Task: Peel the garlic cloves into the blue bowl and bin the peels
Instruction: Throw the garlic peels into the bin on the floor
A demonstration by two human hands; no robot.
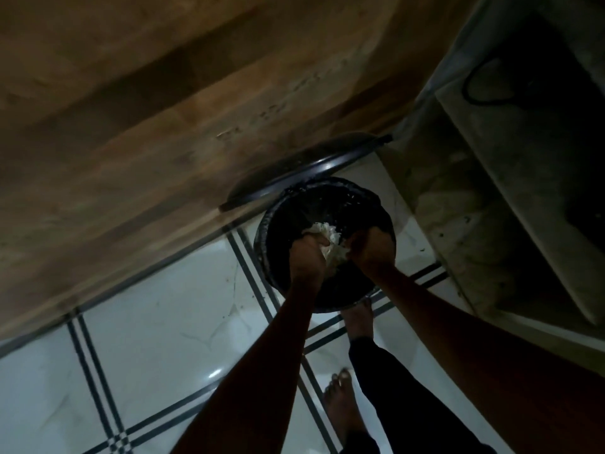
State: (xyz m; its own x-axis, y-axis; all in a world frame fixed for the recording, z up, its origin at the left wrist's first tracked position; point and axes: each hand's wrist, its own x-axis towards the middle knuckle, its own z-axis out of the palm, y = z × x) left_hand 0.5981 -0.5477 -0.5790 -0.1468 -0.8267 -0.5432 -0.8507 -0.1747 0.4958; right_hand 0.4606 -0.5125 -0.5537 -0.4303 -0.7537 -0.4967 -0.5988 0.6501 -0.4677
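Head view looks down at a black bin (pixel 370 204) on the tiled floor (pixel 157 326); its lid (pixel 304 168) stands open. Both hands, left hand (pixel 306 257) and right hand (pixel 373 247), hold pale garlic peels (pixel 330 240) between them over the bin's mouth, fingers curled round the clump.

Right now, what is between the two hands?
In the head view, a pale wad of garlic peels sits between the left hand and right hand, above the bin.

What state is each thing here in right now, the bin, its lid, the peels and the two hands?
Bin: open, lined with a dark bag.
Lid: tipped up behind the bin.
Garlic peels: bunched between both hands, over the bin's mouth.
Left hand: curled around the peels.
Right hand: curled against the peels.
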